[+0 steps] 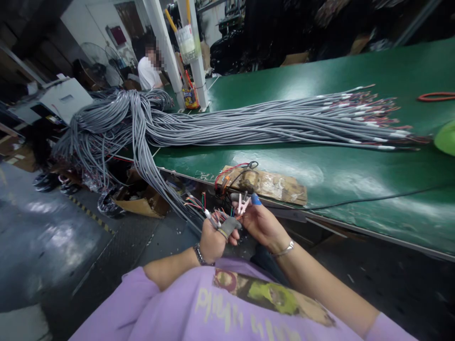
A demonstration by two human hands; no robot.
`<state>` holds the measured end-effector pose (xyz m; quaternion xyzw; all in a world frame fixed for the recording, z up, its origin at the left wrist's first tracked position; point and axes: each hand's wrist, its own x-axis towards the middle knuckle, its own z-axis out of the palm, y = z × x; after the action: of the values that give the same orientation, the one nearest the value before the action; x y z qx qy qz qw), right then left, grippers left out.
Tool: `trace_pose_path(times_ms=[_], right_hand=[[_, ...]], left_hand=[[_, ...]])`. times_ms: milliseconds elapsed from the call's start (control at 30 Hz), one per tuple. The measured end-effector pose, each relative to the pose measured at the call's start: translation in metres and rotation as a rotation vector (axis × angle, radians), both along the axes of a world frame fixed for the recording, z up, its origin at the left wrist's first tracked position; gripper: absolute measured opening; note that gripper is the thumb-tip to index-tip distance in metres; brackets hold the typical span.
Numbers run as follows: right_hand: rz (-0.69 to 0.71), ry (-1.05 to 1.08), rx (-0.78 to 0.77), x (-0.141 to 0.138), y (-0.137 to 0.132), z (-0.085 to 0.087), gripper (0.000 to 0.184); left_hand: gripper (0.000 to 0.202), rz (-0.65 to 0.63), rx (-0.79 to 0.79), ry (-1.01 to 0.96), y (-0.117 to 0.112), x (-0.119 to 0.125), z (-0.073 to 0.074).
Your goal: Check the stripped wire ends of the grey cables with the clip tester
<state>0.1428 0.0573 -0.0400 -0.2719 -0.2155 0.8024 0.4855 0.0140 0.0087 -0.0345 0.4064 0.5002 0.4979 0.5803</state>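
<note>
My left hand (212,242) is closed around the stripped ends of several grey cables (174,199), which hang off the bench edge toward it. Thin coloured wires (222,214) fan out of its grip, and its thumb wears a grey cover (229,227). Close beside it, my right hand (261,223) pinches a small pale pink piece shaped like a clip (243,204), whose exact kind I cannot make out. A blue cover (256,199) sits on one of its fingertips. Both hands are almost touching, in front of the bench.
A long bundle of grey cables (231,124) lies across the green bench (341,173). A worn wooden board (277,186) with red and black leads rests at the near edge. A white post (199,71) rises behind. At the left are a cardboard box (144,208) and a person (148,71).
</note>
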Motion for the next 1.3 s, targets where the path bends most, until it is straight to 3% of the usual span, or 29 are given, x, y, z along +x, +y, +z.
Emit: trace_pose_path(times_ms=[233, 533, 667, 800, 967, 1133, 1300], right_hand=[[0.083, 0.074, 0.010, -0.003, -0.001, -0.008, 0.037], [-0.012, 0.104, -0.046, -0.004, 0.003, -0.017, 0.030], [-0.049, 0.088, -0.058, -0.002, -0.001, -0.015, 0.041], [0.051, -0.002, 0.023, 0.004, -0.013, -0.011, 0.052], [0.076, -0.181, 0.161, 0.006, -0.031, -0.005, 0.038], [0.046, -0.213, 0.139, 0.004, -0.034, -0.005, 0.033], [0.008, -0.178, 0.077, 0.002, -0.032, -0.004, 0.033]], left_hand=[[0.050, 0.037, -0.039, -0.014, 0.003, 0.006, 0.001], [0.052, 0.006, -0.066, -0.007, 0.000, 0.007, -0.001], [0.053, 0.006, -0.065, -0.016, -0.002, 0.005, 0.002], [0.053, 0.012, -0.055, 0.001, -0.007, 0.001, 0.000], [0.051, 0.004, -0.053, 0.022, -0.010, -0.003, -0.007], [0.046, -0.013, -0.018, 0.005, -0.010, -0.004, -0.008], [0.046, -0.041, -0.035, -0.067, -0.010, -0.009, 0.001]])
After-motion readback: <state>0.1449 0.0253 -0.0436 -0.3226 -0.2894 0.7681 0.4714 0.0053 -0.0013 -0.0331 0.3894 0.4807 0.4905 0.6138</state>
